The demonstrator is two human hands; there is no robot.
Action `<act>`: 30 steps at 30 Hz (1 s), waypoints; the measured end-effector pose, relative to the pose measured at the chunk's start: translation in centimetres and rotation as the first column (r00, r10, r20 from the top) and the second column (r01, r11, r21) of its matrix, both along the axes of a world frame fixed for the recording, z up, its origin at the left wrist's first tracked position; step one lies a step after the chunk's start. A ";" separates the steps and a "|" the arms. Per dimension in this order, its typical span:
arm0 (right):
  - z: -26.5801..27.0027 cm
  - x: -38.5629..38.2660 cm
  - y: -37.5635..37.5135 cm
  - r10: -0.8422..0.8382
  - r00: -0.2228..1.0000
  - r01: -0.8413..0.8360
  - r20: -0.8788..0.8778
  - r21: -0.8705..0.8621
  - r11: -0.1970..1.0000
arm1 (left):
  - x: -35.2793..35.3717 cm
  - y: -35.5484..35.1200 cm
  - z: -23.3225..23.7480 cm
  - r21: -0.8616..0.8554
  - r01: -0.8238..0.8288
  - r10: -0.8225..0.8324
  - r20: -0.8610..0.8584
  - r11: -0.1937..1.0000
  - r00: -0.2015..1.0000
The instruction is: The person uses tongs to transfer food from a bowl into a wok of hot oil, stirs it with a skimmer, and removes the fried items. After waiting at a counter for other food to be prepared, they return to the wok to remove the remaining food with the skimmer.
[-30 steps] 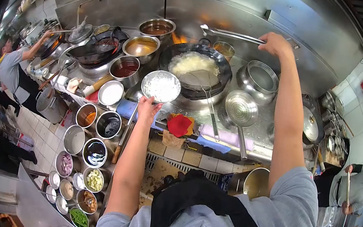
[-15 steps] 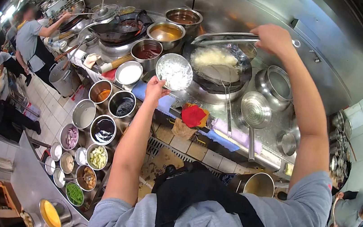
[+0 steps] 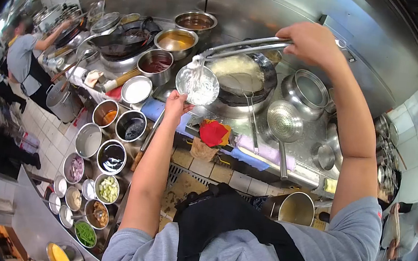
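Observation:
My left hand (image 3: 178,107) grips the rim of a small metal bowl (image 3: 216,90) holding wet, white-coated pieces I cannot identify. Long metal tongs (image 3: 250,47) are in my right hand (image 3: 311,41), held high over the stove. Their tips pinch a clump of white-coated strips (image 3: 196,65) at the bowl's far side, part of it hanging into the bowl. Just right of the bowl, pale food (image 3: 240,67) bubbles in oil in a black wok (image 3: 271,83). A wire skimmer (image 3: 252,120) rests in the wok, its handle pointing toward me.
A perforated ladle (image 3: 285,120) and a metal pot (image 3: 305,90) sit right of the wok. Pots of sauces (image 3: 156,65) and a bowl of white powder (image 3: 136,90) stand left. Several ingredient containers (image 3: 108,188) line the lower left. Co-workers (image 3: 25,56) are at far left and right.
The tongs' tips have come left and down from above the wok to the bowl, and now hold a clump of the coated strips. The view has shifted slightly.

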State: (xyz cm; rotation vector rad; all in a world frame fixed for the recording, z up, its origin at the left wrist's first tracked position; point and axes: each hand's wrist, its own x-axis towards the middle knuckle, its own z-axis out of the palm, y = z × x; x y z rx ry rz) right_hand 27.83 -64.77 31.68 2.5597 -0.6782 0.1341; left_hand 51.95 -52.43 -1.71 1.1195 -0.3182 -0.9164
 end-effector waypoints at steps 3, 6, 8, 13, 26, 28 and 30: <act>2.2 -2.0 0.3 -0.080 0.993 0.077 0.087 0.036 0.996 | 0.1 -1.5 -0.6 -0.064 -0.027 0.020 -0.108 0.998 0.994; 3.7 -3.6 -0.8 -0.145 0.976 0.136 0.163 0.067 0.988 | 0.1 -2.5 -0.7 -0.083 -0.044 0.030 -0.160 0.996 0.987; 4.7 -4.1 -2.0 -0.167 0.962 0.155 0.216 0.073 0.985 | 0.1 -3.2 -0.8 -0.077 -0.072 0.056 -0.184 0.994 0.981; 6.3 -4.1 -2.8 -0.186 0.922 0.167 0.339 0.085 0.982 | 0.9 -3.7 -2.4 -0.006 -0.100 0.096 -0.209 0.995 0.973; -6.0 7.4 -15.1 -0.477 0.876 0.435 0.073 0.309 0.846 | 1.4 4.1 -2.8 0.073 -0.196 0.205 -0.157 0.978 0.966; -6.7 8.1 -15.2 -0.522 0.852 0.488 0.042 0.299 0.820 | 1.5 5.1 -2.3 0.073 -0.197 0.206 -0.136 0.978 0.969; -6.7 7.9 -14.9 -0.553 0.830 0.508 0.074 0.309 0.804 | 1.8 5.8 -2.0 0.063 -0.226 0.232 -0.111 0.972 0.966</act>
